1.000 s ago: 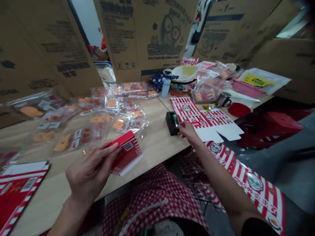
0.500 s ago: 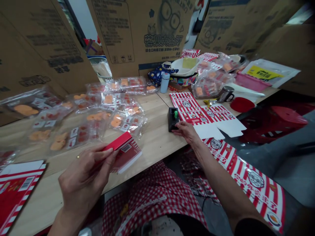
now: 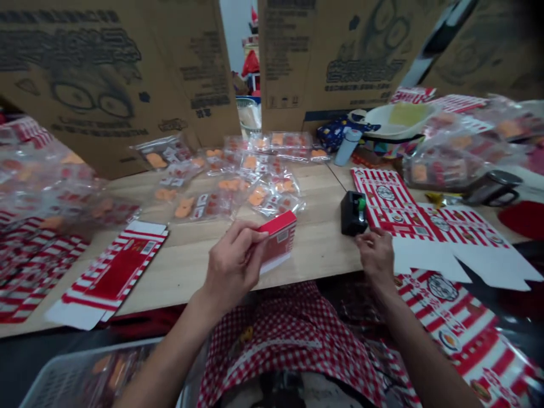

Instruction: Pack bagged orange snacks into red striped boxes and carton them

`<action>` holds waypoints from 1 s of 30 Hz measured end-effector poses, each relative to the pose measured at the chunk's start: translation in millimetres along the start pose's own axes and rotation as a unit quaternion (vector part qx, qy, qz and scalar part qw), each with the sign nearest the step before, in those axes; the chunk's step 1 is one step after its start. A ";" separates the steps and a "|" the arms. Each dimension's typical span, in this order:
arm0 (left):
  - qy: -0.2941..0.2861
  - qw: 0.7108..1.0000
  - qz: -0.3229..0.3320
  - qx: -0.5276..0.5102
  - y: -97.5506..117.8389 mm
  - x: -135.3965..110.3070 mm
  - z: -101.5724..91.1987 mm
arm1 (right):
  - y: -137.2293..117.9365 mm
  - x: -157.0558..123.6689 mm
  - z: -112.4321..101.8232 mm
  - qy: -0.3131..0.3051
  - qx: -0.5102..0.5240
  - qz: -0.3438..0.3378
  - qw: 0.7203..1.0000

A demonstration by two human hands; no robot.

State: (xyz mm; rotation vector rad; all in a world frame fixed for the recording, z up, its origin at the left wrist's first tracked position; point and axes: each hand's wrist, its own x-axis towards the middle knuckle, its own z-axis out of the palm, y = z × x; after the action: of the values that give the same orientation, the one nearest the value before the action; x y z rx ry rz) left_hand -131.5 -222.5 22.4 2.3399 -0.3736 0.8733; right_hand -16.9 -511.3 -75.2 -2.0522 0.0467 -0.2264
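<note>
Lying nearest, at lower centre: red-and-white checked cloth (image 3: 289,331) over the lap. At lower left, white basket (image 3: 46,377) with orange and dark red wrapped pieces inside, partly hidden by a forearm. At lower right, striped printed sheets (image 3: 476,334).

Middle of frame: hands well apart. Left hand (image 3: 236,260) clamped on a small red box (image 3: 278,243), pinched between thumb and fingers at its left end, over the near part of the wooden surface (image 3: 321,249); contact of lower edge unclear. Right hand (image 3: 377,252) right of centre, fingers bent, just beside the near end of a black tape dispenser (image 3: 352,215) with green roll (image 3: 361,204); cannot tell whether touching it or pinching tape.

Left of frame: flat red-and-white carton (image 3: 119,272). Right of dispenser: opened-out striped carton (image 3: 425,226). Near right edge: dark mug (image 3: 493,187).

Farther up, centre: clear packets (image 3: 259,195) with orange pieces, overlapping. Beyond, upper right: pale blue bottle (image 3: 347,147), white bowl (image 3: 395,133). Farthest, along the top: large printed cardboard boxes (image 3: 289,62).
</note>
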 end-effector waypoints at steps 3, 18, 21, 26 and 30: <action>-0.013 1.000 0.010 -0.018 5.9 -2.1 -3.8 | -58.1 -38.8 -0.7 -0.078 0.122 -0.032 0.989; 0.014 0.996 -0.071 -0.044 9.4 -16.4 -3.7 | -160.0 -72.5 57.7 -0.312 0.298 0.035 0.901; -0.021 0.998 -0.030 -0.049 9.1 -12.8 -7.7 | -161.0 -72.2 57.5 -0.311 0.303 0.037 0.900; -0.041 0.993 -0.073 -0.079 12.8 -3.4 -11.0 | -158.0 -73.4 60.6 -0.318 0.314 0.025 0.894; -0.005 0.966 -0.238 -0.098 14.0 7.6 -5.7 | -152.7 -78.7 67.4 -0.288 0.325 -0.007 0.901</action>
State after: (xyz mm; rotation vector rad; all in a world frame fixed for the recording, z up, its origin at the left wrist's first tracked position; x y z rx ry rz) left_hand -134.9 -230.1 37.1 2.1159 0.0987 0.5625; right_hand -91.6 -370.0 17.0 -1.3781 -0.3644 0.3315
